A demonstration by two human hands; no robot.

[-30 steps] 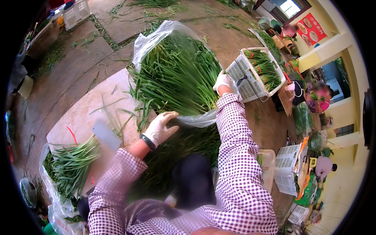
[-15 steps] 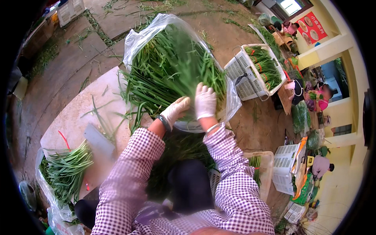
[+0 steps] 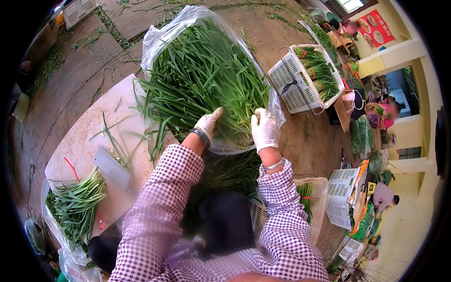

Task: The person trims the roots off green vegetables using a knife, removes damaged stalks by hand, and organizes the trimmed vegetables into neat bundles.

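A big heap of garlic chives [image 3: 197,70], long flat green leaves with paler stem ends, lies in a clear plastic bag [image 3: 151,44] in front of me. Both my hands wear whitish gloves. My left hand [image 3: 207,124] is at the heap's near edge, its fingers closed on chives. Just right of it, my right hand [image 3: 266,131] has curled fingers against the pale stem ends. Blurred leaves lie between the two hands, so how many stems each one holds cannot be made out.
Left, a pale board [image 3: 89,127] carries a flat grey blade [image 3: 112,168], loose leaves and a chive bunch [image 3: 87,192] beside red ties. A white crate [image 3: 287,89] of tied bundles stands at right. More chives [image 3: 230,176] lie below my arms. Other people work far right.
My right hand has moved right and a little nearer, away from the left. My left hand has shifted slightly. The blurred upright leaves above my hands have dropped onto the heap.
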